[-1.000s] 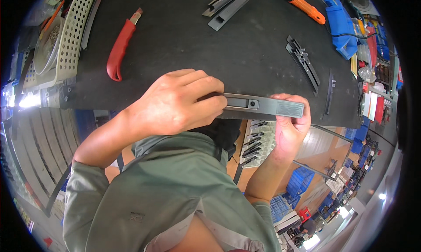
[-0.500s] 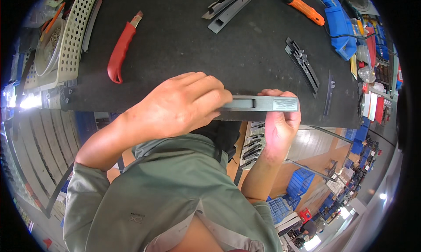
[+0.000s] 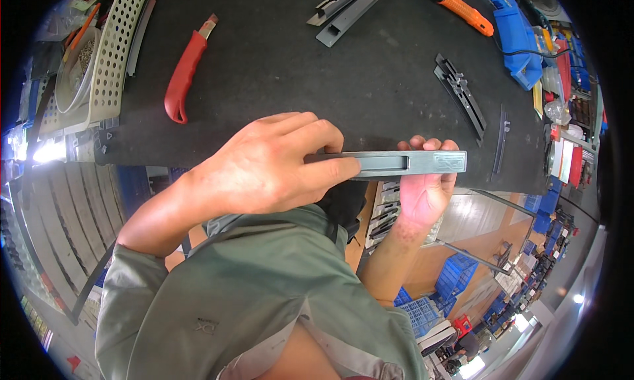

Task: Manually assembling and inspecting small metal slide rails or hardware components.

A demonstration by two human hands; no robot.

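Between my hands lies a grey slotted bar (image 3: 420, 163), a narrow channel-like part with a long recess and a shiny pale patch at its right end. My left hand (image 3: 274, 165) grips its left end, one finger lying along the recess and the others curled behind. Much of that end is hidden under the hand. My right hand (image 3: 424, 198) holds the right part from beneath, fingertips showing over the far edge. The bar is level, above the near edge of the black work mat (image 3: 264, 63).
A red utility knife (image 3: 187, 76) lies at the left, beside a perforated cream basket (image 3: 113, 63). Grey channel parts (image 3: 353, 15) lie at the back. A metal slide assembly (image 3: 460, 96), a thin dark strip (image 3: 498, 142), an orange-handled tool (image 3: 465, 13) and a blue bin (image 3: 516, 39) are at the right.
The bar has shifted slightly right and a little nearer to me. My left hand's fingers have spread, one now along the recess. My right fingers have loosened a little around the bar.
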